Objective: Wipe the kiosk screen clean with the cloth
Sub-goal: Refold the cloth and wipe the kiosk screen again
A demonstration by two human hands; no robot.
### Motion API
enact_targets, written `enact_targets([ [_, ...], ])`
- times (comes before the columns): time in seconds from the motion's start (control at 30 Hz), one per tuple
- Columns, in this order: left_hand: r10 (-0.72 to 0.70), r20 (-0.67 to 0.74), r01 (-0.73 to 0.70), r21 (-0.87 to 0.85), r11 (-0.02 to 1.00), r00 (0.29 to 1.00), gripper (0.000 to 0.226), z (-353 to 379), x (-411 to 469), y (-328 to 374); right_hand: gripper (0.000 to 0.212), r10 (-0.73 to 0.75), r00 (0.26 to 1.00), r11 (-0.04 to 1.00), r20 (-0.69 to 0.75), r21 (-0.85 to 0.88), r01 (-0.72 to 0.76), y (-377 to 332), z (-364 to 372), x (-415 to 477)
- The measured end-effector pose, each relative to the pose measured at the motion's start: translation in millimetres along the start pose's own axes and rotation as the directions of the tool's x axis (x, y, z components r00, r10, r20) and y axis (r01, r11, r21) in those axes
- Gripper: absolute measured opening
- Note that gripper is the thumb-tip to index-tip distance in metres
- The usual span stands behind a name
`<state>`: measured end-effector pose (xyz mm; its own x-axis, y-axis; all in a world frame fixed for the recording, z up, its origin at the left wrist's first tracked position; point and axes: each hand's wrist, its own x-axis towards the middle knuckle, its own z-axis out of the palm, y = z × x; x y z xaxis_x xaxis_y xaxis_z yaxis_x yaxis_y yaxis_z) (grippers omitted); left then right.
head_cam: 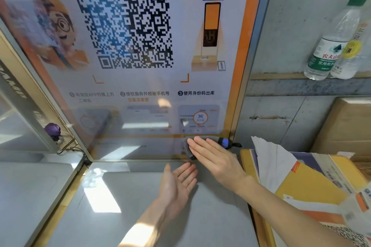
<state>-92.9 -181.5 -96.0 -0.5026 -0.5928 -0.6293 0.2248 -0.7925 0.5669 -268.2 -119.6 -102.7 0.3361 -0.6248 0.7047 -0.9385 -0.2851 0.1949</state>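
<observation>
The kiosk screen fills the upper middle, showing a large QR code, a cartoon figure and orange-framed instructions. My right hand lies flat with straight fingers on a grey cloth, pressing it against the screen's lower right corner. Only the cloth's left edge shows past my fingers. My left hand hovers palm up with relaxed fingers just below the screen's bottom edge, over the grey shelf, holding nothing.
A blue and black object sits by the screen's lower right corner. Yellow envelopes and white paper lie at right, a cardboard box behind them. Two water bottles stand on a ledge. A purple object sits at left.
</observation>
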Motion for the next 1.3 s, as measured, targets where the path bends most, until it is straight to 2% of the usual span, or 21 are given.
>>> enact_targets([
  [0.1, 0.002, 0.005, -0.002, -0.015, 1.0, 1.0, 0.074, 1.3, -0.5, -2.4, 0.075, -0.026, 0.996, 1.0, 0.09, -0.011, 0.027, 4.8, -6.3, -28.0],
  [0.17, -0.003, 0.011, 0.003, -0.023, 1.0, 1.0, 0.075, 3.2, -0.5, -4.8, 0.065, -0.039, 0.996, 0.998, 0.081, -0.047, 0.043, 15.7, -21.0, -36.6],
  [0.27, -0.012, 0.031, 0.013, -0.04, 0.999, 0.999, 0.075, 7.1, 2.1, -9.0, 0.051, -0.006, 1.0, 0.993, 0.009, -0.116, 0.007, 35.4, -45.8, -23.5],
  [0.43, -0.029, 0.072, 0.034, -0.068, 0.997, 0.997, 0.073, 12.1, 6.8, -13.8, 0.044, 0.058, 0.978, 0.985, -0.198, -0.15, -0.089, 46.6, -55.8, 20.6],
  [0.53, -0.021, 0.091, 0.027, -0.064, 0.998, 0.996, 0.073, 7.2, 10.8, -14.0, 0.046, 0.057, 0.968, 0.983, -0.246, -0.155, -0.097, 44.1, -43.8, 18.2],
  [0.63, -0.012, 0.102, 0.02, -0.078, 0.997, 0.995, 0.074, 0.7, 14.9, -13.6, 0.043, 0.041, 0.982, 0.987, -0.183, -0.148, -0.068, 37.9, -25.5, -8.7],
  [0.73, -0.005, 0.122, 0.016, -0.086, 0.996, 0.992, 0.075, -5.1, 15.9, -13.5, 0.043, -0.015, 0.999, 0.991, -0.037, -0.133, 0.01, 27.4, -10.4, -47.9],
  [0.87, 0.005, 0.131, 0.005, -0.074, 0.997, 0.991, 0.075, -9.8, 11.0, -12.9, 0.049, -0.128, 0.981, 0.984, 0.144, -0.108, 0.144, 23.1, -10.7, -72.5],
  [0.97, 0.0, 0.131, 0.01, -0.075, 0.997, 0.991, 0.075, -10.0, 6.2, -10.3, 0.046, -0.173, 0.973, 0.972, 0.152, -0.136, 0.194, 26.2, -19.9, -64.6],
  [1.13, 0.011, 0.133, 0.0, -0.088, 0.996, 0.991, 0.077, -9.4, 2.9, -5.3, 0.048, -0.046, 0.998, 0.986, 0.05, -0.157, 0.053, 24.4, -15.2, -47.2],
  [1.3, 0.029, 0.133, -0.017, -0.094, 0.995, 0.991, 0.077, -19.0, 4.2, -0.4, 0.076, -0.133, 0.974, 0.982, 0.186, -0.108, 0.155, 24.9, -6.0, -74.7],
])
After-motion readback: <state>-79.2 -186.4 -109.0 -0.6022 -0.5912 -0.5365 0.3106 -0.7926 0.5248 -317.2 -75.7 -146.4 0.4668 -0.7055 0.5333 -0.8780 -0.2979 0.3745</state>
